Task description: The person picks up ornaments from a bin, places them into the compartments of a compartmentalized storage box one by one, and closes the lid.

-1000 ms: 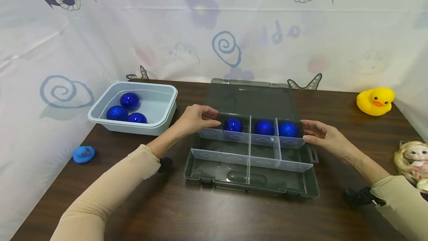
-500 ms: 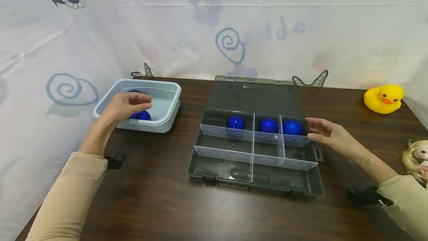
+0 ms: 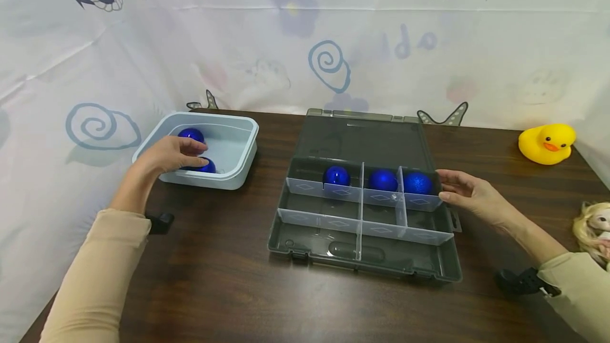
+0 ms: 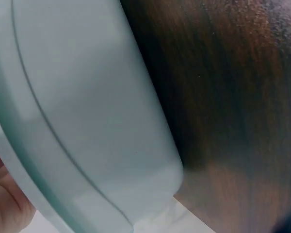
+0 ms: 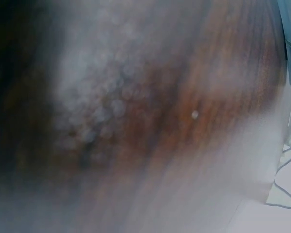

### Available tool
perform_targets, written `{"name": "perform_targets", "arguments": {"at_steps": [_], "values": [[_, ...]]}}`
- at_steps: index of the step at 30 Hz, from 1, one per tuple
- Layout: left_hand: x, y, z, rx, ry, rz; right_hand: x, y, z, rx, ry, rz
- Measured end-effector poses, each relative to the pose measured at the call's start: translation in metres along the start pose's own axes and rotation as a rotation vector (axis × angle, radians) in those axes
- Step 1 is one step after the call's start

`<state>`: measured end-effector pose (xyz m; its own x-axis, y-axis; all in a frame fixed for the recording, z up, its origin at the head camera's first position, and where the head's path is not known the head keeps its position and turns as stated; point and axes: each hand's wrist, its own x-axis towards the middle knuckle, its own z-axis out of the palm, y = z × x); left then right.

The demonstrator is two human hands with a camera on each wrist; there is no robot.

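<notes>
L hand (image 3: pixel 173 155) is at a shiny blue ball (image 3: pixel 208 166) nr front edge of the tub (image 3: pixel 243 165), can't tell if pinched, R hand (image 3: pixel 472 198) loose at right edge of the case (image 3: pixel 302 240), & slick ball could prob. slip if thumb's off-centre.

My head feed is bright and mostly crisp, with soft light leaving the white curtain (image 3: pixel 238 41) evenly lit. I see glare pooling on the wooden tabletop (image 3: pixel 329 300) before the dark box (image 3: pixel 357 142), shadow beneath the box's front edge and small highlights on the glossy blue ball (image 3: pixel 337 177). My 2 wrist feeds are poorer: on the left, the tub (image 4: pixel 102 121) looks flat and greyish, with deep shadow beside it; on the right, haze and blur smear nearly everything, and the left side sinks into darkness.
</notes>
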<state>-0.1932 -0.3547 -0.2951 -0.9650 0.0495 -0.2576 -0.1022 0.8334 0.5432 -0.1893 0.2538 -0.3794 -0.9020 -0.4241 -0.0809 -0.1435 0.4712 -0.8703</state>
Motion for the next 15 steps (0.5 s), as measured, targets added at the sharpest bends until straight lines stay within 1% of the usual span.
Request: {"name": "perform_targets", "arguments": {"at_steps": [8, 12, 15], "values": [[0.0074, 0.0012, 0.0018, 0.131, -0.045, -0.012, -0.0002, -0.0008, 0.0008, 0.011, 0.003, -0.001], [0.0086, 0.0031, 0.0033, 0.138, -0.063, -0.025, 0.0, -0.0005, 0.0013, 0.01, 0.006, -0.01], [0.0084, 0.0044, 0.0035, 0.13, -0.045, -0.028, 0.0004, -0.0005, 0.0014, 0.008, 0.013, -0.02]]}}
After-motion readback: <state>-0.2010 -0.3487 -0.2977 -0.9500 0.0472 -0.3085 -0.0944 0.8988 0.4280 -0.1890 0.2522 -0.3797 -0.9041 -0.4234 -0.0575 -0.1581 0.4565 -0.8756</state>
